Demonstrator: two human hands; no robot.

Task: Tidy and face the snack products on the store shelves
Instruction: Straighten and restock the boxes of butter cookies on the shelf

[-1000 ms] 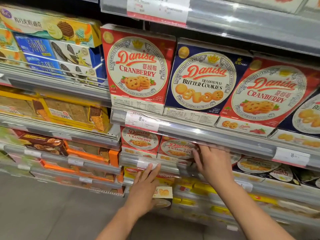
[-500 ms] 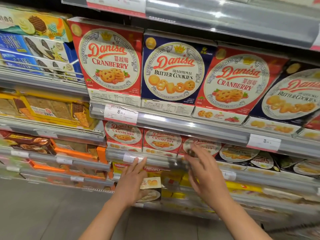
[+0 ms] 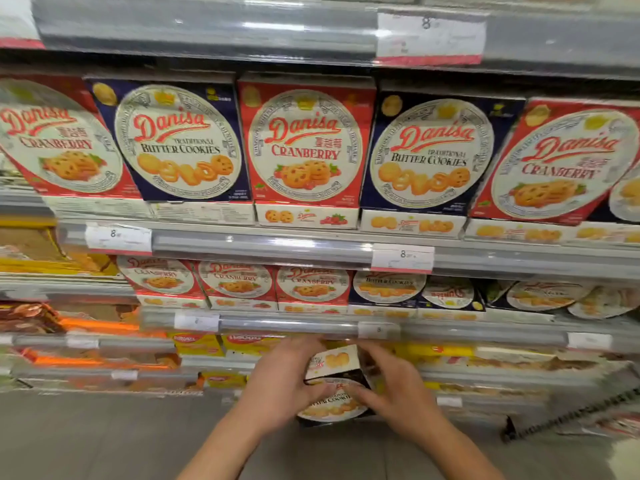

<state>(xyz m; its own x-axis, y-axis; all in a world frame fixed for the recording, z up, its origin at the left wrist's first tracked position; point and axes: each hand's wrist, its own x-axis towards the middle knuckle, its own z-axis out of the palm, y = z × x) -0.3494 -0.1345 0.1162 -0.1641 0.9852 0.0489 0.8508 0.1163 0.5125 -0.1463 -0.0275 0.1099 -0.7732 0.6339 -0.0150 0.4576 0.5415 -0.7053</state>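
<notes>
While both hands work low in the head view, at about six o'clock, a small cookie box (image 3: 333, 382) sits between them in front of the lower shelves. The left hand (image 3: 280, 382) grips the box's left side, thumb across its printed face and fingers reaching toward the top edge. The right hand (image 3: 393, 386) holds the right side, fingers bent around the edge with the fingertips (image 3: 353, 393) lying on the round cookie picture. The box is tilted, its pale side panel facing up and its dark front facing the person. Motion blur softens the finer finger detail. At twelve o'clock, a row of large boxes stands on the upper shelf, red cranberry boxes (image 3: 306, 147) alternating with navy butter cookie boxes (image 3: 178, 143). Below them runs a shelf rail (image 3: 263, 245) carrying white price tags (image 3: 402, 258). The next shelf down holds smaller red boxes (image 3: 313, 287) side by side, with dark ones to their right, some turned or leaning. Yellow packs (image 3: 199, 344) lie at nine o'clock from the hands.
</notes>
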